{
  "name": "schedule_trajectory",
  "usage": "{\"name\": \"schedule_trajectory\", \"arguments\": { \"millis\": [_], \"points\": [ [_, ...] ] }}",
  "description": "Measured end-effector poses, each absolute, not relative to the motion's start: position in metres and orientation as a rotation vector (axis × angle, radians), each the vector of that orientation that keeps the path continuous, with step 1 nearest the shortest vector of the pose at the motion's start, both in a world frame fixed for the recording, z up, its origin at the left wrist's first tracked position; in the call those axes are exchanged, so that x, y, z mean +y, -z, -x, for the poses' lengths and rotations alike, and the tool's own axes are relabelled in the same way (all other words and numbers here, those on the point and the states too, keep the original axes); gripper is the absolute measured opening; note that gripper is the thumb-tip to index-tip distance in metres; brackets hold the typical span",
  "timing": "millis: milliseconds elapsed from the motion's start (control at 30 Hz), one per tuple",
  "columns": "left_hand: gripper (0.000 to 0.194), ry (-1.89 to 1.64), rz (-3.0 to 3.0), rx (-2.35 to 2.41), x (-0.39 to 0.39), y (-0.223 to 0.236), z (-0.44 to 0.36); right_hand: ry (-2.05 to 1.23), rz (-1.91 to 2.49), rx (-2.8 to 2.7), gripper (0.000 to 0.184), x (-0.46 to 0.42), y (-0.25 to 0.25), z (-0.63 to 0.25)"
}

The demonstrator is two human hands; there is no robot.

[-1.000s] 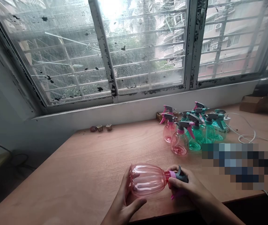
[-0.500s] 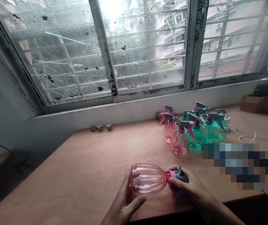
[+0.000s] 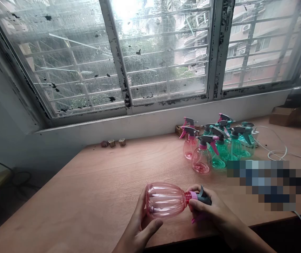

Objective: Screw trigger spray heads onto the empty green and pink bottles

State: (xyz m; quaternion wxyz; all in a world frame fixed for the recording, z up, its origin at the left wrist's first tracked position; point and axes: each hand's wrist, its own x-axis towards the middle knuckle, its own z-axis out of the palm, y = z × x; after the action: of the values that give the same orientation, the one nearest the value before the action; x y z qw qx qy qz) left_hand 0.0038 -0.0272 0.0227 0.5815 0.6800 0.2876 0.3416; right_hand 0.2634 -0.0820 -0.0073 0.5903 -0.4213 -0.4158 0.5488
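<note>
A clear pink spray bottle point(image 3: 166, 200) lies sideways between my hands above the table's front part, its base to the left. My right hand point(image 3: 209, 207) is closed around the pink collar and dark grey spray head, whose pink trigger points down. At the base, my left hand point(image 3: 142, 221) supports the bottle, with the fingers behind and below it and the thumb apart in front. Part of those left fingers is hidden by the bottle. The bottle looks unfilled.
Several pink and green spray bottles point(image 3: 201, 160) stand upright at the back right. Three small blocks point(image 3: 111, 143) lie by the wall. White cables point(image 3: 278, 154) and a blurred patch point(image 3: 263, 182) are on the right of the wooden table point(image 3: 87, 189). A brown box point(image 3: 284, 116) sits beyond.
Both hands keep the same hold on the pink spray bottle. The whole view has shifted only very slightly.
</note>
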Motion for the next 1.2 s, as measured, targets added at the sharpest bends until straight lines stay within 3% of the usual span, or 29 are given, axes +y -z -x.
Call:
{"name": "schedule_trajectory", "arguments": {
  "millis": [767,1067,1200],
  "points": [
    [0.080,-0.757,-1.535,0.682,-0.0253,-0.0207,-0.0032,-1.291,0.960,-0.839,0.053,-0.0833,0.0065,-0.2618],
    [0.090,-0.793,-1.557,0.673,-0.0249,-0.0191,-0.0058,-1.279,0.931,-0.851,0.051,-0.0829,0.0084,-0.2625],
    [0.084,-0.778,-1.545,0.668,-0.0276,-0.0246,-0.0062,-1.282,0.930,-0.909,0.047,-0.0826,0.0093,-0.2636]
  ]
}}
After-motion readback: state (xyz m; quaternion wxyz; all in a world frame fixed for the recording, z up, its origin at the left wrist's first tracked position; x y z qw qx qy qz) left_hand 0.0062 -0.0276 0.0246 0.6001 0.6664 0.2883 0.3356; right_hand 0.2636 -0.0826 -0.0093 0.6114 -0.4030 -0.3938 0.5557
